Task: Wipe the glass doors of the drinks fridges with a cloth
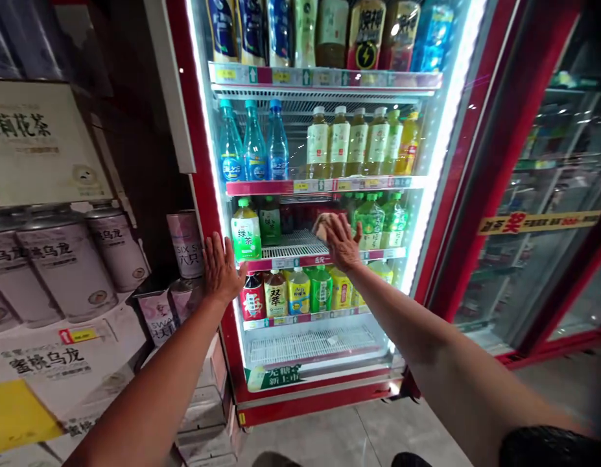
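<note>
A tall, lit drinks fridge with a red frame (271,412) stands before me, its shelves holding bottles. My left hand (221,267) lies flat with fingers spread on the left edge of its door, near a green tea bottle (245,230). Under the fingers of my right hand (343,243) is a tan cloth (322,227), pressed to the glass in front of the third shelf. Part of the cloth is hidden by that hand. Just right of it, behind the glass, are green-labelled bottles (369,220).
At the left, pinkish cans (69,266) are stacked on white cartons (42,363), close beside my left arm. A second red-framed glass cabinet (538,227) stands at the right. Grey tiled floor (329,441) shows below the fridge.
</note>
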A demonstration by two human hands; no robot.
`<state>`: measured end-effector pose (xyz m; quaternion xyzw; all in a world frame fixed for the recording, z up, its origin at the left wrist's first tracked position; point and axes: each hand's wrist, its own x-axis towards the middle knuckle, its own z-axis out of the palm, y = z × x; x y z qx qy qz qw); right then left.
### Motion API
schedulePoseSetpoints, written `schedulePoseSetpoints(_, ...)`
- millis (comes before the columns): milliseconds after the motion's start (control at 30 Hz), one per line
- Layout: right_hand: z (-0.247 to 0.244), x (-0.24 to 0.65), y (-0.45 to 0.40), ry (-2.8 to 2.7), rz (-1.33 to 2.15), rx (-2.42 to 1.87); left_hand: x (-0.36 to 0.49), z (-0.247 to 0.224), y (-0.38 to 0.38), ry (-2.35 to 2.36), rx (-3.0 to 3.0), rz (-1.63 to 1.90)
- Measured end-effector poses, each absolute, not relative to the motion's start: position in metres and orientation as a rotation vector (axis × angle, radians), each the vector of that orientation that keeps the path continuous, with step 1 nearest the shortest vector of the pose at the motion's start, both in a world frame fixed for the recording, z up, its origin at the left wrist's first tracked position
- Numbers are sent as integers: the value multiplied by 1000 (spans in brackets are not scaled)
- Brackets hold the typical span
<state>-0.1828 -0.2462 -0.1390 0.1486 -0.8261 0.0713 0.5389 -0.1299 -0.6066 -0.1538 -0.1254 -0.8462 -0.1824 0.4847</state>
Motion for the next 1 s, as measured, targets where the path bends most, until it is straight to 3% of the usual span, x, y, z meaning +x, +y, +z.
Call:
schedulePoseSetpoints(167,-205,-182,-266,-1825,485,-119,-149,-168,-598,-2101,-165,-371)
schedulePoseSetpoints(333,-259,-168,-289,-2043,127,599,-148,-170,-599,-2092,-171,-312)
schedulePoseSetpoints(433,-258,-163,-254,-2055,54,729,-146,-169,-600,-2116,-160,-326)
schedulePoseSetpoints(633,-268,-165,-238,-2016,359,142,-147,-174,-595,-2091,-143,-307)
schedulePoseSetpoints(700,-291,-161,-260,-2063,334,282,-149,-177,-595,-2079,-126,-288)
schedulePoseSetpoints(833,-320,-154,-292,-2062,94,1002,-154,-182,-598,-2068,-93,-260)
schedulePoseSetpoints(933,-295,-159,-306,-2007,44,1204,-155,-183,-597,-2067,-59,-267)
schedulePoseSetpoints(1000,-267,-165,-321,-2016,104,1080,-153,-183,-596,-2074,-31,-285)
